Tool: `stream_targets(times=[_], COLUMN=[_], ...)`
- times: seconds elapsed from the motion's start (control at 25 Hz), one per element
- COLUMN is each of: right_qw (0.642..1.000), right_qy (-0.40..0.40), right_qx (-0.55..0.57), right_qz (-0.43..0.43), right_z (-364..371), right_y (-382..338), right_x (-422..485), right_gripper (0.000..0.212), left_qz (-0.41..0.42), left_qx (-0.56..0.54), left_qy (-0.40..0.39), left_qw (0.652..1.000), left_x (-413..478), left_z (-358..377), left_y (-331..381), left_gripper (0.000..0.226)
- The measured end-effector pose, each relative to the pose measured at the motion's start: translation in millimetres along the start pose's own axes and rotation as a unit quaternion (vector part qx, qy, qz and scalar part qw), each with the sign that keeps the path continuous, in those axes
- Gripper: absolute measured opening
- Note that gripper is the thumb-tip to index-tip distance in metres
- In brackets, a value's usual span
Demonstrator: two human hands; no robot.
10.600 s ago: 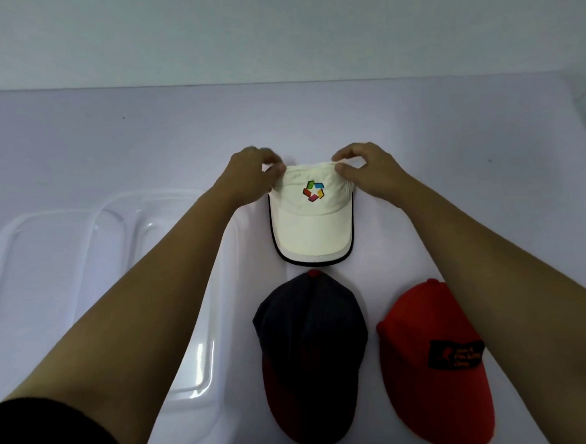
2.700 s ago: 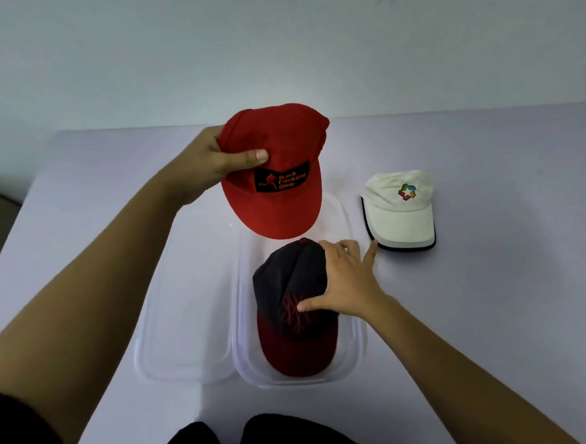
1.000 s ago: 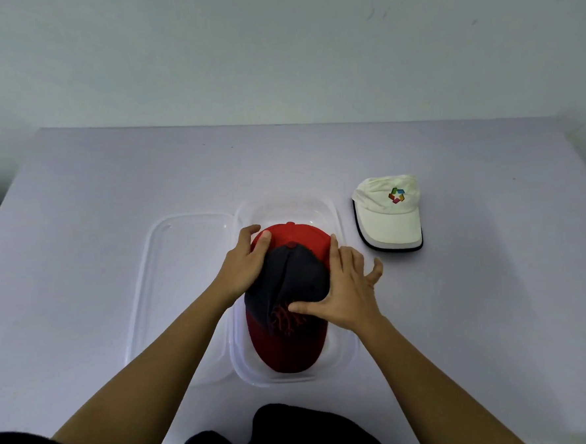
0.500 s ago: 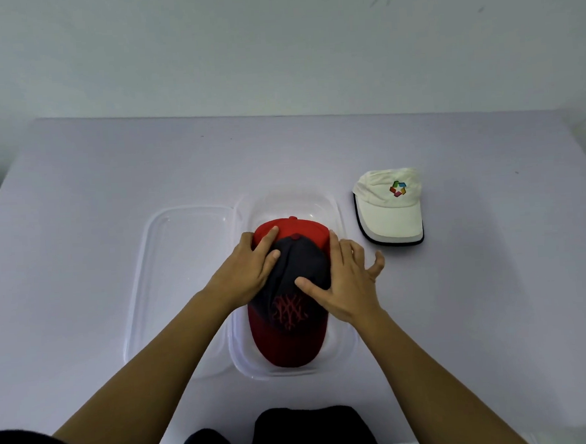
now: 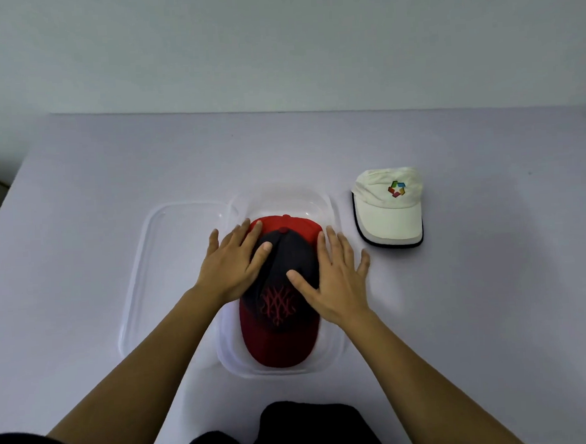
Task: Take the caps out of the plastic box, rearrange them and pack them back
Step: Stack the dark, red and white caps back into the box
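Slippage is the likeliest trouble from here; the left hand [image 5: 232, 263] and the right hand [image 5: 333, 281] both lie flat, fingers [image 5: 332, 243] straight and spread, grasping nothing, only pressing on the crown of the dark cap [image 5: 288, 273]; that crown looks soft, and an uneven push could, I judge, crease it or shove it askew over the red cap [image 5: 295, 223], whose crown shows just past the left fingertips; too hard a press might flex the thin plastic box [image 5: 283, 201] or skid it on the surface [image 5: 111, 185]; the right hand's outer fingers reach past the box rim and may catch the wall on lifting; a badly seated pair would likely leave poor room for a third cap. The clear box holds two caps nested directly under the fingers: the dark one on top, its red brim back toward the wrists, the red one beneath; a shallow clear lid [image 5: 170, 263] lies just beside the box, outward of the left little finger; the white cap [image 5: 389, 212] sits on the surface beyond the right little finger, apart from the box, not yet packed.
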State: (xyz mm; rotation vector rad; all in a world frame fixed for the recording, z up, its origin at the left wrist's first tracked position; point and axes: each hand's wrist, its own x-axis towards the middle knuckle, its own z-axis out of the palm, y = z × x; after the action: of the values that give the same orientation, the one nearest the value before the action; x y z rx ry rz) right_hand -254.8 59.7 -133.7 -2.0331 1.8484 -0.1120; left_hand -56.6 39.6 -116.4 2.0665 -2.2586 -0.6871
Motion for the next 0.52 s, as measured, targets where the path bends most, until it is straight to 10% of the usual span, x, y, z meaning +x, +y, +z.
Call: stream_targets(times=[0.28, 0.52], right_qw=[0.982, 0.976], right_qy=[0.127, 0.131], right_qx=[0.139, 0.158], right_qz=[-0.006, 0.070], right_z=[-37.5, -53.8], right_y=[53.7, 143.6], right_x=[26.4, 62.1], right_gripper=[0.091, 0.072], left_qz=[0.012, 0.020], left_qx=[-0.176, -0.285], left_qy=[0.121, 0.041], left_qw=[0.977, 0.958], left_x=[28.2, 97.3], left_z=[-26.7, 2.7], left_y=[68.0, 162.6], left_gripper=[0.057, 0.057])
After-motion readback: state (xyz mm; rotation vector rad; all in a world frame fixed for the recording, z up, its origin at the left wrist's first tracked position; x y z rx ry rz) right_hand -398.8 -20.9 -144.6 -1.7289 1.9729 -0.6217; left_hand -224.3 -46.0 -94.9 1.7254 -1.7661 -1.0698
